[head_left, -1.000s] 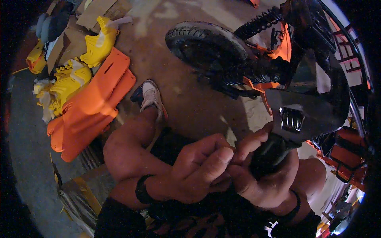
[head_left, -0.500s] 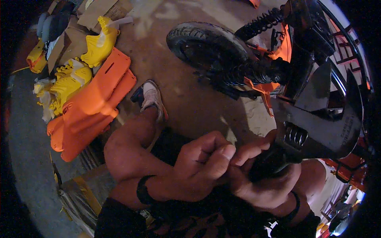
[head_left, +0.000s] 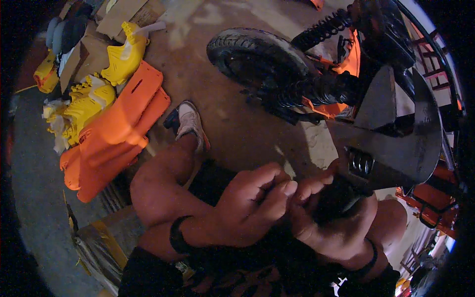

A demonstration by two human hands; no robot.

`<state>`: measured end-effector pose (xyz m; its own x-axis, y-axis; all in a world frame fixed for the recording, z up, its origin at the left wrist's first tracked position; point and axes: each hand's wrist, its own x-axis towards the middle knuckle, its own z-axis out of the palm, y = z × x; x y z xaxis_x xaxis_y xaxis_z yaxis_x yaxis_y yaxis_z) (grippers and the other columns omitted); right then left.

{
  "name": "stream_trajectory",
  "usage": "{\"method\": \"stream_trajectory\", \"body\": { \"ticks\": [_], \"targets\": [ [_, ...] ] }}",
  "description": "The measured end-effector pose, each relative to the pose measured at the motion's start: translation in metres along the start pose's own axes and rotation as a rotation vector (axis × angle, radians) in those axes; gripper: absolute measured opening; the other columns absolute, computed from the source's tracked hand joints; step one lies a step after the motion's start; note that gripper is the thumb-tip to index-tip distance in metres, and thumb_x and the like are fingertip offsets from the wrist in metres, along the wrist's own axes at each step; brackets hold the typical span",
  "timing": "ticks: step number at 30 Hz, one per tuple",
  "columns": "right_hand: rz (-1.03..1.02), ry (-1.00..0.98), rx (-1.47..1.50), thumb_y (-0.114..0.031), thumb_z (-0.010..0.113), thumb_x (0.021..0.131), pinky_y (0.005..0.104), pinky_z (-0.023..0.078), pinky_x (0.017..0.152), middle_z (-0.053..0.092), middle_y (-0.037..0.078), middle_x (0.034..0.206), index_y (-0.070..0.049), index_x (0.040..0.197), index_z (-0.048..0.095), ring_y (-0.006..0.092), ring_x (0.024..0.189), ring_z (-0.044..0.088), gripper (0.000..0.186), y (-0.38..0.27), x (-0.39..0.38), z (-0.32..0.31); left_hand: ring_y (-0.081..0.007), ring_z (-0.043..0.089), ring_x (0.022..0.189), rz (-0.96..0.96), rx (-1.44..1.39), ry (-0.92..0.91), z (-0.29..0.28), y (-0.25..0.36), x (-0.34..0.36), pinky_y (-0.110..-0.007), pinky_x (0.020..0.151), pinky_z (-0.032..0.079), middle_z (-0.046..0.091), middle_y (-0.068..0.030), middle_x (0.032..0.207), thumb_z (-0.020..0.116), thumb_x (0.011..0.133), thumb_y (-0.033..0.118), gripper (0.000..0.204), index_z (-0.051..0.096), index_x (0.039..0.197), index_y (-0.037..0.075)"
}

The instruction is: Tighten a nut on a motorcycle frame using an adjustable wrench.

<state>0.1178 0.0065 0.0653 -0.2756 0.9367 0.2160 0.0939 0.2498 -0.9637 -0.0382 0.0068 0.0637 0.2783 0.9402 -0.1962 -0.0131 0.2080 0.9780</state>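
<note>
My right hand (head_left: 341, 225) is wrapped round the dark handle of a large adjustable wrench (head_left: 401, 151). The wrench's open jaws point up, away from me, and its adjusting screw shows just beyond my fingers. Close beside it, my left hand (head_left: 247, 210) is closed, thumb pressed against the curled fingers. Its thumb tip is next to my right fingertips; anything pinched between them is hidden or too small to make out. Both hands are above my lap.
Ahead stands a vehicle with a black wheel (head_left: 262, 59), coil-spring shocks (head_left: 324, 27) and orange panels. Orange plastic panels (head_left: 116, 133) and yellow plastic parts (head_left: 123, 59) lie to the left, near cardboard (head_left: 126, 20). A red-orange metal frame (head_left: 435, 203) is at the right.
The wrench head has shifted slightly left and tilted a little. My left hand has moved slightly right; both hands keep nearly the same pose.
</note>
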Motion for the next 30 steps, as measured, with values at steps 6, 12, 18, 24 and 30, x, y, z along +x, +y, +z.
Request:
{"method": "stream_trajectory", "body": {
  "ticks": [6, 12, 18, 24, 30],
  "targets": [
    [0.037, -0.054, 0.067, 0.010, 0.064, 0.063, 0.0228, 0.045, 0.062, 0.052, 0.011, 0.084, 0.001, 0.111, 0.030, 0.0135, 0.074, 0.054, 0.060, -0.003, 0.004, -0.006, -0.0035, 0.040, 0.057, -0.059, -0.054, -0.028, 0.002, 0.008, 0.000, -0.022, 0.048, 0.033, 0.047, 0.0005, 0.062, 0.046, 0.088, 0.016, 0.016, 0.045, 0.079, 0.002],
    [0.069, -0.025, 0.164, 0.011, 0.062, 0.062, 0.0229, 0.045, 0.062, 0.052, 0.009, 0.082, 0.000, 0.105, 0.034, 0.0129, 0.072, 0.054, 0.053, -0.002, 0.003, -0.006, -0.0033, 0.041, 0.056, -0.183, -0.323, -0.066, 0.004, 0.011, -0.002, -0.020, 0.048, 0.033, 0.046, 0.0021, 0.065, 0.044, 0.089, 0.015, 0.014, 0.045, 0.082, 0.004],
    [0.222, 0.104, 0.338, 0.009, 0.058, 0.065, 0.0233, 0.044, 0.062, 0.053, 0.007, 0.080, 0.000, 0.105, 0.035, 0.0137, 0.071, 0.054, 0.047, -0.009, -0.002, 0.003, -0.0039, 0.038, 0.053, -0.331, -0.488, -0.121, 0.001, 0.006, -0.004, -0.020, 0.045, 0.031, 0.042, 0.0021, 0.062, 0.042, 0.090, 0.020, 0.016, 0.044, 0.083, 0.006],
    [0.341, 0.127, 0.372, 0.001, 0.060, 0.070, 0.0243, 0.045, 0.065, 0.054, 0.009, 0.082, 0.001, 0.107, 0.035, 0.0146, 0.073, 0.055, 0.045, -0.010, -0.002, 0.003, -0.0052, 0.029, 0.047, -0.269, -0.635, -0.153, 0.002, 0.013, -0.005, -0.020, 0.042, 0.025, 0.034, 0.0019, 0.058, 0.039, 0.092, 0.027, 0.020, 0.042, 0.084, 0.008],
    [0.271, 0.032, 0.356, -0.001, 0.062, 0.072, 0.0237, 0.045, 0.065, 0.055, 0.008, 0.081, 0.002, 0.107, 0.036, 0.0137, 0.073, 0.056, 0.044, -0.006, 0.001, -0.003, -0.0060, 0.027, 0.046, -0.420, -0.771, -0.153, 0.001, 0.014, -0.005, -0.021, 0.040, 0.023, 0.033, 0.0014, 0.057, 0.039, 0.092, 0.029, 0.023, 0.042, 0.086, 0.007]
  ]
}}
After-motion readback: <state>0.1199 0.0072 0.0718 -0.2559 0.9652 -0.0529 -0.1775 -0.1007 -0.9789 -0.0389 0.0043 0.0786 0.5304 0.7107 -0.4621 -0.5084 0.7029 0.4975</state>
